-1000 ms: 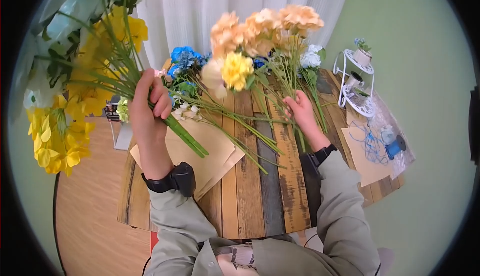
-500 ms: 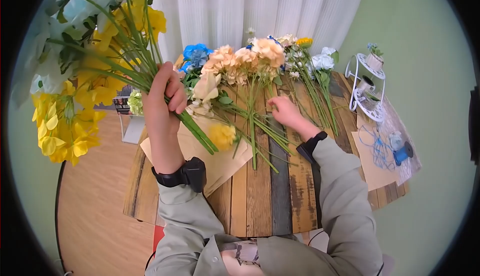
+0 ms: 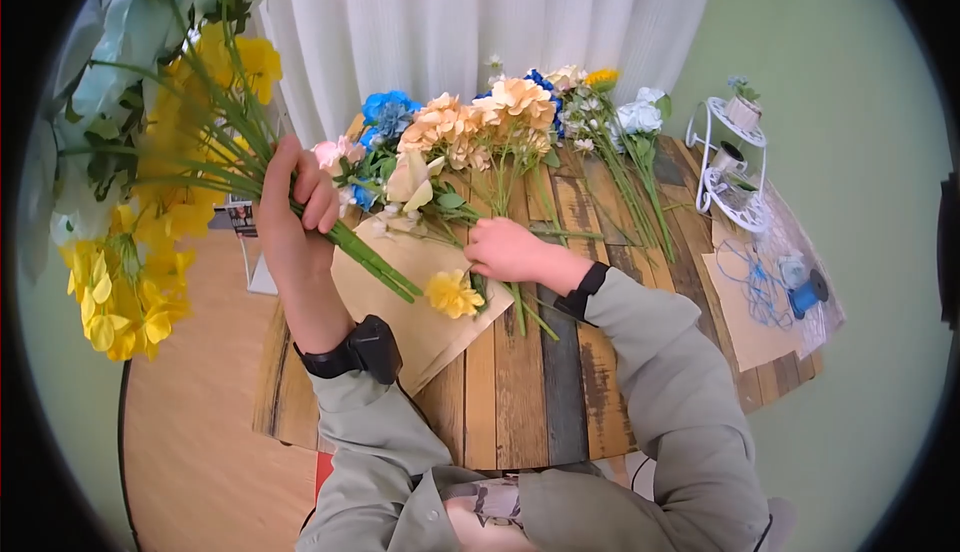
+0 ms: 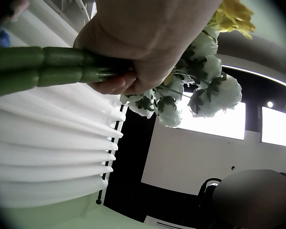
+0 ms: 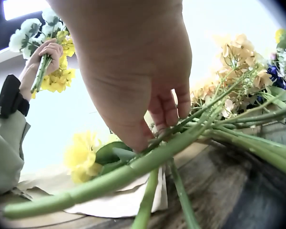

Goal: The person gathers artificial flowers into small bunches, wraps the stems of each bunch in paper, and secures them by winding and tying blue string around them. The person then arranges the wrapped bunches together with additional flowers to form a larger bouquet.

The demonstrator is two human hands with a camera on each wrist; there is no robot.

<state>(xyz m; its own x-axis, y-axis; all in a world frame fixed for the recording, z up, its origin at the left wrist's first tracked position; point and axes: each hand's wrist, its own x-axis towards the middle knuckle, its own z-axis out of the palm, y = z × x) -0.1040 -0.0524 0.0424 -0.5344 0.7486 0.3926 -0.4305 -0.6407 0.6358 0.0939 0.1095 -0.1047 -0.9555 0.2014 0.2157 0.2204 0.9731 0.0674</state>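
Note:
My left hand (image 3: 300, 202) grips a raised bunch of green stems (image 3: 365, 257), with yellow blooms (image 3: 125, 282) and pale blue-white blooms (image 3: 120, 42) at the left. The left wrist view shows the fingers (image 4: 119, 83) curled round thick stems (image 4: 38, 69). Over the table, my right hand (image 3: 510, 250) is down among loose stems, right of a yellow flower (image 3: 453, 294) on brown paper. In the right wrist view its thumb and fingers (image 5: 167, 112) close on a thin stem near the yellow flower's leaves; the exact contact is partly hidden. Peach flowers (image 3: 520, 102) lie behind it.
Blue flowers (image 3: 388, 112), pink flowers (image 3: 338, 155) and white flowers (image 3: 640, 112) lie along the back of the wooden table (image 3: 520, 402). At right are a white plant stand (image 3: 735, 212), brown paper (image 3: 745, 337) and a blue spool (image 3: 805, 297). A curtain hangs behind.
The peach flowers came down from my right hand onto the table, and the yellow flower dropped onto the paper. My right hand moved left to the stems. My left hand keeps its bunch.

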